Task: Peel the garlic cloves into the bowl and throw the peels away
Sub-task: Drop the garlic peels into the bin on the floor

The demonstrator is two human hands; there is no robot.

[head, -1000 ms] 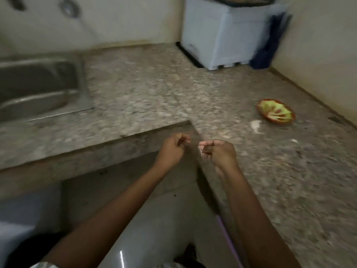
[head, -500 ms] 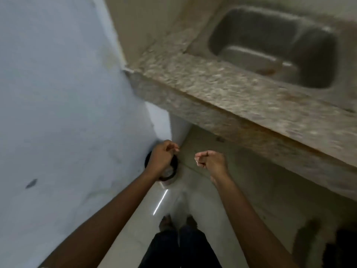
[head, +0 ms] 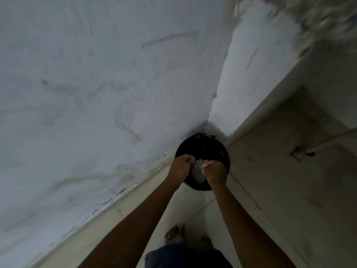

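Note:
A round black bin point(head: 209, 147) with a dark liner stands on the floor in the corner where two walls meet. Both my hands hover over its opening, close together. My left hand point(head: 180, 168) has its fingers curled tight, and what they hold is hidden. My right hand point(head: 216, 173) is curled too, with a small white scrap of garlic peel point(head: 203, 172) showing at its fingertips. Between the hands, pale crumpled rubbish point(head: 198, 171) lies inside the bin. Neither the bowl nor the garlic cloves are in view.
A pale blue wall point(head: 87, 93) fills the left side and runs down to a tiled floor point(head: 280, 190). The speckled stone counter edge point(head: 318, 20) is blurred at the top right. My feet point(head: 173, 232) stand just behind the bin.
I have turned from the counter and sink to the corner. Both hands, still curled, have moved from in front of the counter to directly over the black bin.

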